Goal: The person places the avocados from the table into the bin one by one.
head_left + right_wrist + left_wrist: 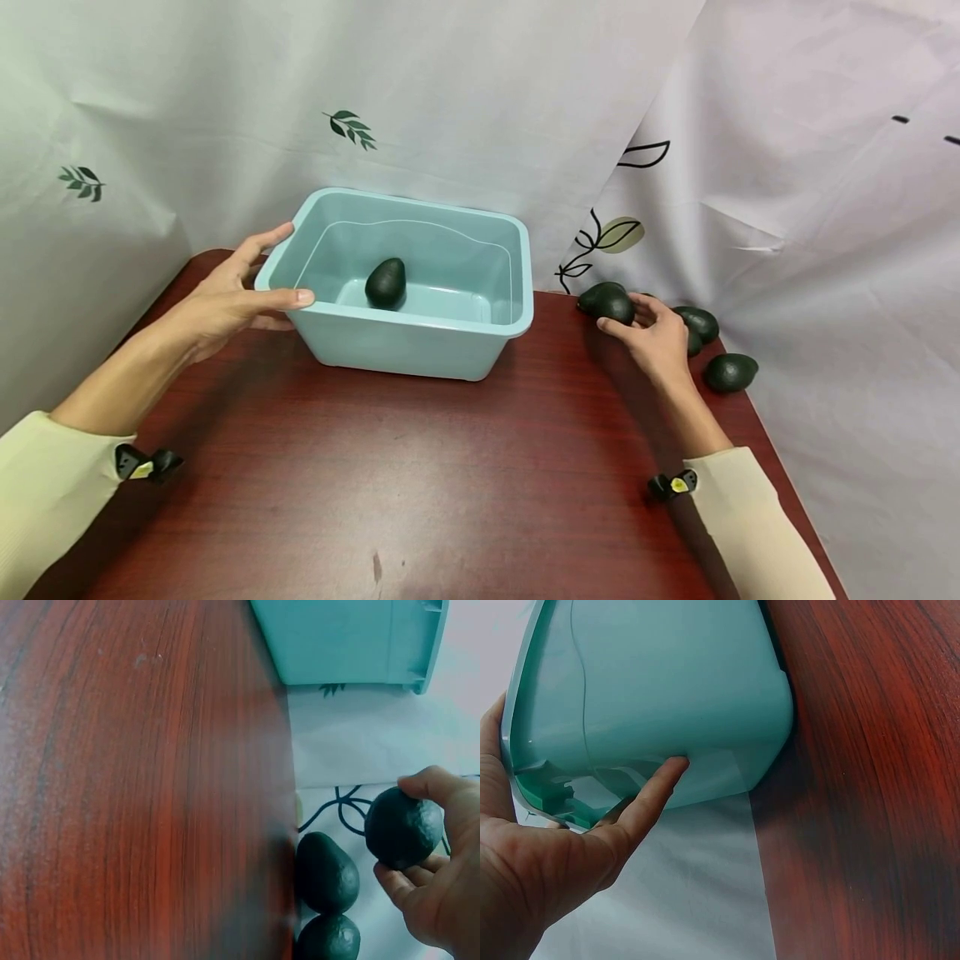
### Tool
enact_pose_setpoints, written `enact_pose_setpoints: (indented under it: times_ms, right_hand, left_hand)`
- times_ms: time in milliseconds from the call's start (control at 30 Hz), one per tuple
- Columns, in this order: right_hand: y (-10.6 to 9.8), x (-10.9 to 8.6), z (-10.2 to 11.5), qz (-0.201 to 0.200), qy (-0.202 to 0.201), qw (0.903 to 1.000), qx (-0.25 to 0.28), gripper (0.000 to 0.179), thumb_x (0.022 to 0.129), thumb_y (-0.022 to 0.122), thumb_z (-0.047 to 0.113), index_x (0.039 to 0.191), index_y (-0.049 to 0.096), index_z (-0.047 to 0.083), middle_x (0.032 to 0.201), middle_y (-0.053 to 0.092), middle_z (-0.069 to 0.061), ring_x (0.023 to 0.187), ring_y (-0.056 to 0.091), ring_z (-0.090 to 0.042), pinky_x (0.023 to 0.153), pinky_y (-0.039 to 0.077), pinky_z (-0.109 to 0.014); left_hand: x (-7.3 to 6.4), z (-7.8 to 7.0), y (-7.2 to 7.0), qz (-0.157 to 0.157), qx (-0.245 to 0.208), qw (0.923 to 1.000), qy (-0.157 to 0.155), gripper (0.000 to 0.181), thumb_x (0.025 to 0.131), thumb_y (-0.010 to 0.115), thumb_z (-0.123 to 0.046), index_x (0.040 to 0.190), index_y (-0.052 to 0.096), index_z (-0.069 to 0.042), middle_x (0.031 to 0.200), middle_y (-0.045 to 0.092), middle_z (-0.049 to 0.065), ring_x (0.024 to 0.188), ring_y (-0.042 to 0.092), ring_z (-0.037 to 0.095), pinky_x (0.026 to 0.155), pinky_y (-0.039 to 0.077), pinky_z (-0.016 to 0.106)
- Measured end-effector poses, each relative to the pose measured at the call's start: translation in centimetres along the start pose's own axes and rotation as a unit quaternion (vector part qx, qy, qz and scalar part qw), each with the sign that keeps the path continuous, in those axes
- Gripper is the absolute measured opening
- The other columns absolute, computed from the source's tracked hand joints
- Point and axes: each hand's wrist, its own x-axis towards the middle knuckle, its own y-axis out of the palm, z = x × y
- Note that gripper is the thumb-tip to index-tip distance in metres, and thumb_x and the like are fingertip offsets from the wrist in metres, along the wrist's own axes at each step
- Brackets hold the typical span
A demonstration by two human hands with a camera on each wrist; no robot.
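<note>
A light blue plastic tub [397, 342] stands at the back of the table with one dark green avocado [386, 284] lying inside it. My left hand [228, 300] grips the tub's left end, thumb over the front rim and fingers spread along the side. In the left wrist view a fingertip [677, 762] touches the tub's outer wall [682, 682]. To the right of the tub, my right hand [660, 337] holds an avocado [617, 308] between thumb and fingers. The right wrist view shows this avocado [403, 827] pinched, beside another avocado [326, 874].
Close by the right hand are more avocados, one [697, 322] behind its knuckles and one [731, 372] near the table's right edge. The dark red wooden table [420, 483] meets a white leaf-patterned cloth [450, 100] at the back and sides.
</note>
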Motion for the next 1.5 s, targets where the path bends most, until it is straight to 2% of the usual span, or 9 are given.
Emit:
enact_pose_setpoints:
  times_ms: [133,333,600,1133,1500]
  right_hand:
    - [0.1,0.2,0.2,0.004,-0.011,0.9999,0.010,0.080,0.078,0.090,0.049,0.145,0.060,0.018,0.137,0.068,-0.009,0.127,0.066,-0.022,0.108,0.054,-0.033]
    - [0.0,0.6,0.9,0.008,-0.018,0.9995,0.024,0.080,0.077,0.091,0.047,0.145,0.061,0.017,0.138,0.067,-0.008,0.126,0.065,-0.020,0.108,0.054,-0.036]
    - [0.1,1.0,2.0,0.016,-0.043,0.9990,0.002,0.082,0.079,0.090,0.047,0.148,0.058,0.015,0.141,0.066,-0.009,0.126,0.066,-0.021,0.106,0.055,-0.036]
    - [0.8,0.8,3.8,0.036,-0.080,0.9961,0.006,0.082,0.079,0.092,0.040,0.148,0.058,0.013,0.141,0.066,-0.014,0.123,0.069,-0.029,0.105,0.056,-0.045]
    - [1.0,0.7,5.1,0.036,-0.098,0.9943,0.019,0.078,0.078,0.092,0.038,0.145,0.061,0.015,0.137,0.068,-0.011,0.118,0.071,-0.026,0.102,0.058,-0.042]
  left_hand:
    - [0.0,0.0,0.0,-0.001,0.001,1.0000,0.000,0.097,0.097,0.074,-0.021,0.164,0.010,-0.049,0.164,0.022,0.008,0.128,0.050,0.025,0.089,0.064,0.045]
    - [0.0,0.0,0.1,-0.001,0.002,1.0000,0.000,0.097,0.097,0.074,-0.020,0.164,0.010,-0.049,0.164,0.021,0.007,0.128,0.049,0.026,0.088,0.064,0.044]
    - [0.0,0.0,0.1,-0.003,0.000,1.0000,0.000,0.096,0.097,0.074,-0.020,0.164,0.011,-0.049,0.164,0.021,0.007,0.130,0.047,0.027,0.088,0.064,0.045]
    - [0.0,0.0,0.0,-0.005,0.006,1.0000,-0.002,0.097,0.097,0.075,-0.022,0.163,0.010,-0.050,0.164,0.022,0.007,0.130,0.048,0.028,0.088,0.064,0.045]
    - [0.2,0.1,-0.1,-0.003,0.012,0.9999,-0.005,0.098,0.097,0.075,-0.022,0.164,0.009,-0.049,0.164,0.020,0.010,0.132,0.046,0.030,0.089,0.064,0.049]
